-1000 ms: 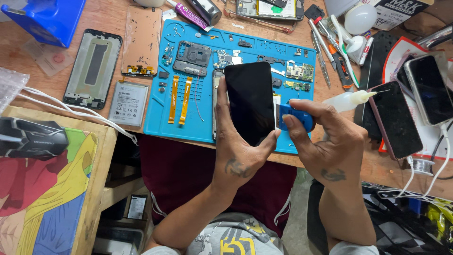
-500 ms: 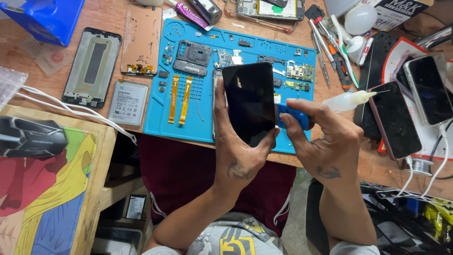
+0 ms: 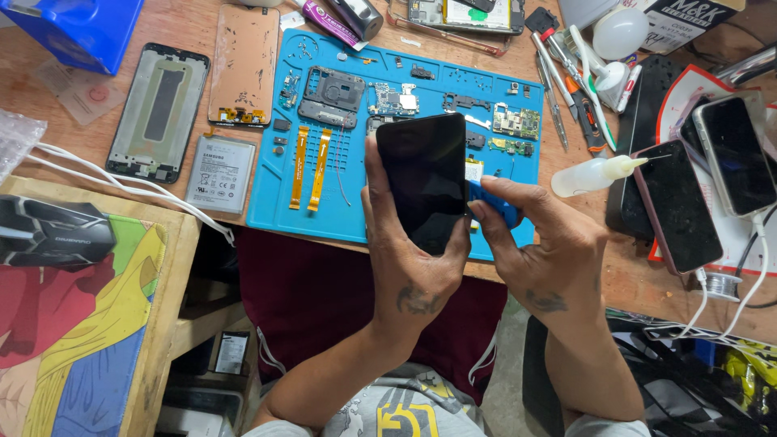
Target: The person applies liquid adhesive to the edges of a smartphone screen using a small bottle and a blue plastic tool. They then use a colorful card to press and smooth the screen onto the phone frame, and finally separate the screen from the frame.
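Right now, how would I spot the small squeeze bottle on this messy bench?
Find the blue mat in the middle of the wooden bench. Just past its right edge lies a squeeze bottle on its side, above the right hand. It alone is milky-clear with a long pointed nozzle.

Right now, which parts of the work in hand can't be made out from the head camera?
- Blue tool: mostly hidden behind the right hand fingers and the black phone screen; its shape and tip cannot be told.
- Black phone screen: its far face is turned away from the camera; the left hand covers its lower edge.
- Small parts on the blue repair mat: too small to identify.
- Opened phone: cut off by the top edge.
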